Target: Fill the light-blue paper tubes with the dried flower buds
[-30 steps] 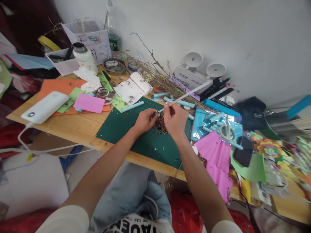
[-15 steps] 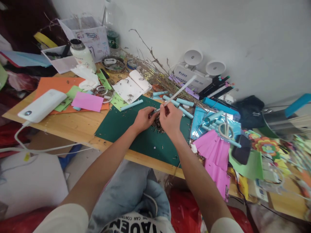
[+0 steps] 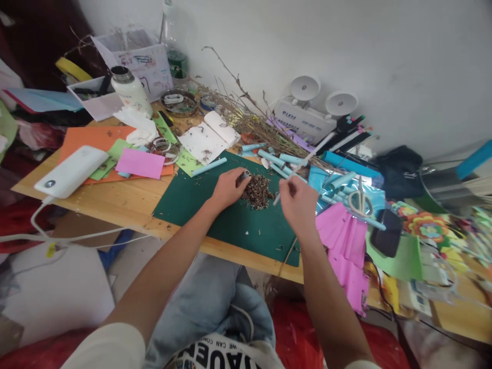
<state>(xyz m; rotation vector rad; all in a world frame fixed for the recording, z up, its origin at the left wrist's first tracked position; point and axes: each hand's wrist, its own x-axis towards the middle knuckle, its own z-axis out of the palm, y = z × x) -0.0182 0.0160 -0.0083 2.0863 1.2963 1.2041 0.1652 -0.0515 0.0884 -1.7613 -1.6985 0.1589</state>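
Observation:
A dark green cutting mat lies on the wooden table, with a heap of dry brown plant bits on it. My left hand is closed at the heap's left edge. Between its fingertips shows the round open end of a small tube; the rest is hidden by the fingers. To the right of the heap, my right hand pinches a thin white stick, which slants with its lower tip near the mat. Several light blue paper tubes lie behind the heap, and a single blue tube lies left of it.
Scissors, a blue plastic packet and folded pink paper lie at right. Dry twigs and a white device stand behind. A power bank, orange paper and an open bottle are at left.
My right hand has moved right and toward me with the white stick, away from my left hand and the tube. The heap is now uncovered. My left hand has stayed in place.

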